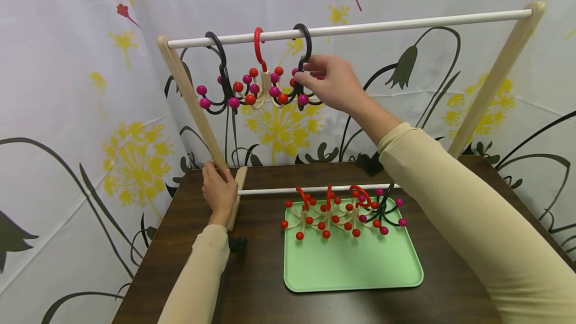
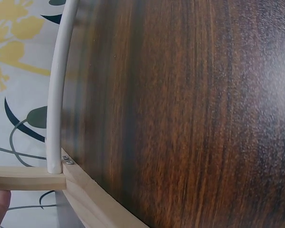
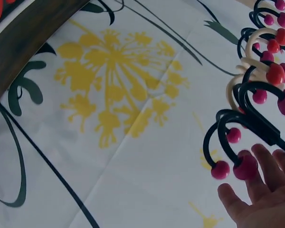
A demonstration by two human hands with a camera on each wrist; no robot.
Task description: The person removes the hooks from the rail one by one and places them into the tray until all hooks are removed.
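In the head view, my left hand (image 1: 219, 190) grips the left wooden post (image 1: 194, 106) of a rack near its foot; a fingertip touches the wood in the left wrist view. My right hand (image 1: 335, 83) is raised beside a black hook hanger (image 1: 306, 39) with pink balls, hung on the white rail (image 1: 387, 25). Its fingers look extended and spread by the hanger's stem and balls (image 3: 246, 167) in the right wrist view. Left of it on the rail hang a cream hanger with a red hook (image 1: 258, 46) and another black hanger (image 1: 218, 44).
A green tray (image 1: 346, 269) on the dark wooden table (image 1: 256, 274) holds several cream hangers with red hooks (image 1: 330, 209) and a black hanger (image 1: 383, 209). A lower white bar (image 1: 270, 191) runs behind the tray. Behind the rack hangs a flower-patterned curtain (image 1: 135, 164).
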